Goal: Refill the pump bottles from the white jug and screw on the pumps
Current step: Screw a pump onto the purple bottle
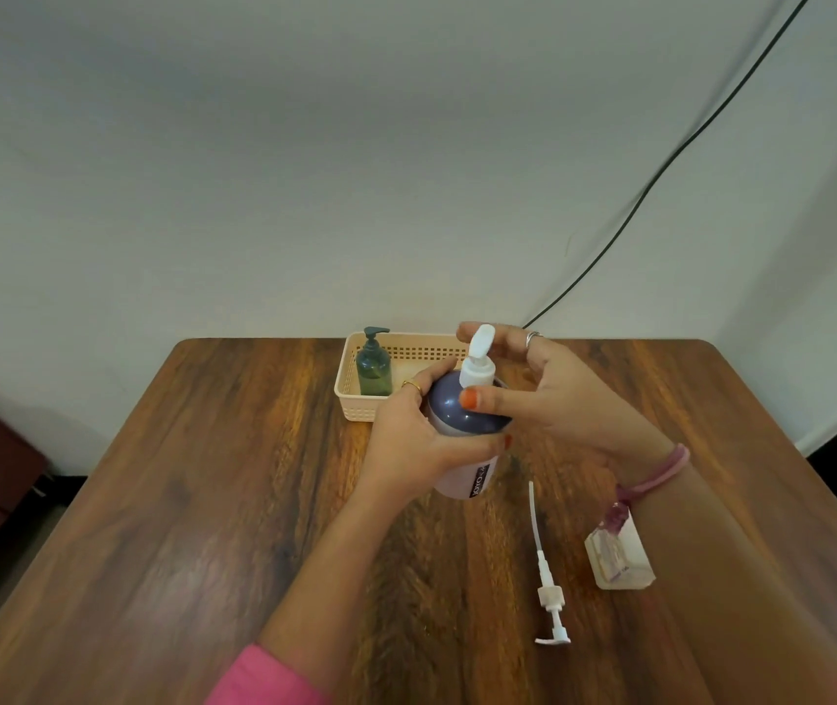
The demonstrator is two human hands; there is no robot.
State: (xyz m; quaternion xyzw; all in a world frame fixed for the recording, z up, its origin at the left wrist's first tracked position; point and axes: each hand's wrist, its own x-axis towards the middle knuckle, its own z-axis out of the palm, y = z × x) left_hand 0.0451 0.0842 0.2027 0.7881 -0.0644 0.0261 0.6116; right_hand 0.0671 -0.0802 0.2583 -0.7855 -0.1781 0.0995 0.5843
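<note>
A pale bottle with a purple domed shoulder [449, 407] stands upright mid-table, with a white pump [477, 366] sitting in its neck. My left hand [416, 440] grips the bottle's body from the left. My right hand [553, 394] hovers around the pump with fingers spread; its thumb tip touches the purple shoulder just below the pump collar, and the index finger is behind the pump head. A loose white pump with a long dip tube [546, 572] lies flat on the table to the right. A small clear bottle [620, 557] sits beside my right wrist, partly hidden by it.
A beige perforated basket [355, 394] stands at the table's far edge behind the bottle, holding a green pump bottle [374, 368]. The wooden table [202, 501] meets a white wall. A black cable [660, 165] runs down the wall at right.
</note>
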